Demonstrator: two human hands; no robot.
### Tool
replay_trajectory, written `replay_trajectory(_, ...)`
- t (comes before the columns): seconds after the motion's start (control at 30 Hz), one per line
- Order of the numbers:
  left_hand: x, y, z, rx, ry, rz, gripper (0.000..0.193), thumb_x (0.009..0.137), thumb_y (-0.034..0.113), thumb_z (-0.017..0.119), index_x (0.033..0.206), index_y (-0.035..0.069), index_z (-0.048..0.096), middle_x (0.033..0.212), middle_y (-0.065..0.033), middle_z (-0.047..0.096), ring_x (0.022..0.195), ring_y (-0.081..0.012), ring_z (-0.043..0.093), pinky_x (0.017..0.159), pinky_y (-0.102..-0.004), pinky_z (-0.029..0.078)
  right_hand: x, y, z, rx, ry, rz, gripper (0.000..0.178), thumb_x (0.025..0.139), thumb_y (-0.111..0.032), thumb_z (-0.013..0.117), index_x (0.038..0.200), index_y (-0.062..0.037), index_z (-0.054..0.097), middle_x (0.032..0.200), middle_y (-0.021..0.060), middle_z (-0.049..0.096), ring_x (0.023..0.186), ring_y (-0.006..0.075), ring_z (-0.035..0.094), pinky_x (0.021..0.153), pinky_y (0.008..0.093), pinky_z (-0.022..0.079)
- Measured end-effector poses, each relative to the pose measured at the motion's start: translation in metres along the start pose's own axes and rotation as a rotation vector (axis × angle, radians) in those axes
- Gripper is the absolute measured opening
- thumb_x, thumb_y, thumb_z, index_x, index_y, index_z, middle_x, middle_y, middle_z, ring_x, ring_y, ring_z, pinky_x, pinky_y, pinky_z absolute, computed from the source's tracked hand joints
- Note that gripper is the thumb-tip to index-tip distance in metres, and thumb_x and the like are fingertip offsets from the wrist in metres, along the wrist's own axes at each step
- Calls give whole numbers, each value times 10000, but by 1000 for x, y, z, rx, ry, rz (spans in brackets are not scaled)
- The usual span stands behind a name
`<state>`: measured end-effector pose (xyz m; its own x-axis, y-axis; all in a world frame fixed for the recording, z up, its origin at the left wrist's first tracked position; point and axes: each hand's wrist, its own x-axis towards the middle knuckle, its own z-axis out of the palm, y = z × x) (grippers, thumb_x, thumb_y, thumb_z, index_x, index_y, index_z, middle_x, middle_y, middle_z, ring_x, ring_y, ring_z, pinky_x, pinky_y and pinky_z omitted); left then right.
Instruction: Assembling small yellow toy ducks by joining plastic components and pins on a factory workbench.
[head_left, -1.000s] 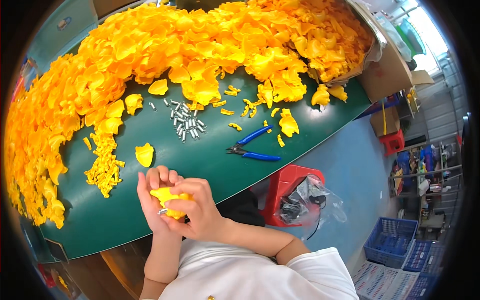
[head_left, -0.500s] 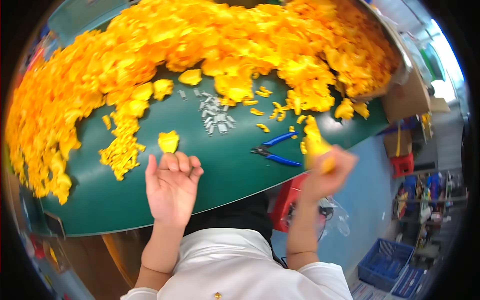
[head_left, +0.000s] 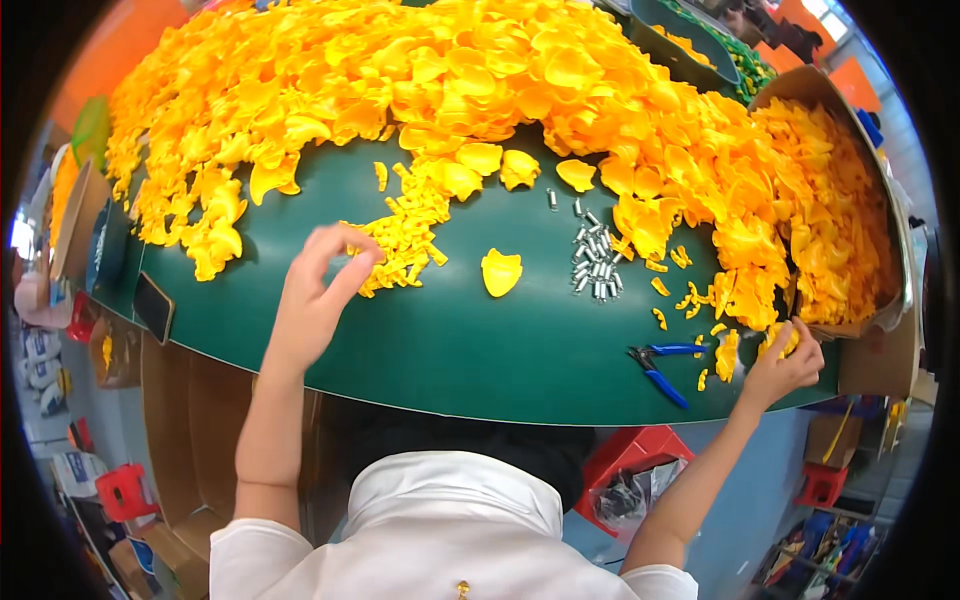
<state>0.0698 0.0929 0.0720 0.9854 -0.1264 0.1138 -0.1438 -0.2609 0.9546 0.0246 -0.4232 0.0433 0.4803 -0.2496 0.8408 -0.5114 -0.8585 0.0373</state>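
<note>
My left hand (head_left: 318, 290) is over the left half of the green table (head_left: 420, 340), thumb and fingertips curled together in a pinch. They meet at the near edge of a heap of small yellow plastic pieces (head_left: 408, 225); what is between them is hidden. On the far right, my right hand (head_left: 785, 368) has its fingers closed around a yellow curved plastic piece (head_left: 778, 340), beside the cardboard box. A single yellow cup-shaped plastic shell (head_left: 501, 273) lies between the hands. Blue-handled side cutters (head_left: 668, 372) rest left of my right hand.
A large mound of yellow plastic shells (head_left: 480, 75) spreads across the table's far side. Several small silvery cylinders (head_left: 597, 262) lie right of the single shell. A cardboard box (head_left: 890, 200) full of yellow pieces stands at the right. A red stool (head_left: 632, 455) is below the table edge.
The view has swung left, so the table's things appear farther right. My left hand has moved to the heap of small pieces, its fingers closing. My right hand has moved toward the box.
</note>
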Motion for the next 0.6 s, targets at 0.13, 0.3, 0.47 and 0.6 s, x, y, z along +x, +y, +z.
replay_trajectory(0.13, 44, -5, -11, 567, 72, 147, 194, 897, 151, 601, 1051, 33, 594, 1009, -103, 618, 1016, -272, 548, 917, -364, 425, 2, -122, -64, 873, -614, -62, 152, 895, -128, 627, 1003, -22, 637, 977, 97, 613, 947, 257, 538, 852, 347, 410)
replay_trajectory(0.3, 82, -40, -70, 1216, 271, 275, 297, 864, 201, 667, 1098, 39, 582, 1031, -119, 611, 1041, -332, 539, 935, -403, 428, -17, -212, -95, 1138, -823, -496, 229, 828, -63, 661, 1055, -48, 637, 1052, 116, 589, 1018, 294, 528, 876, 382, 434)
replay_trajectory(0.47, 78, -68, -107, 1150, 416, 27, 525, 821, 233, 723, 1243, 43, 475, 1164, -191, 514, 1055, -396, 520, 902, -441, 452, -30, -238, -89, 1163, -840, -631, 339, 826, -39, 659, 1159, -72, 605, 1224, 120, 509, 1093, 324, 494, 937, 416, 424)
replay_trajectory(0.6, 68, -73, -96, 939, 467, 146, 692, 739, 138, 791, 1315, 58, 415, 1247, -203, 422, 1154, -417, 480, 961, -437, 447, -28, -231, -86, 1168, -862, -563, 364, 820, -46, 673, 1176, -74, 600, 1238, 118, 502, 1099, 321, 496, 945, 411, 420)
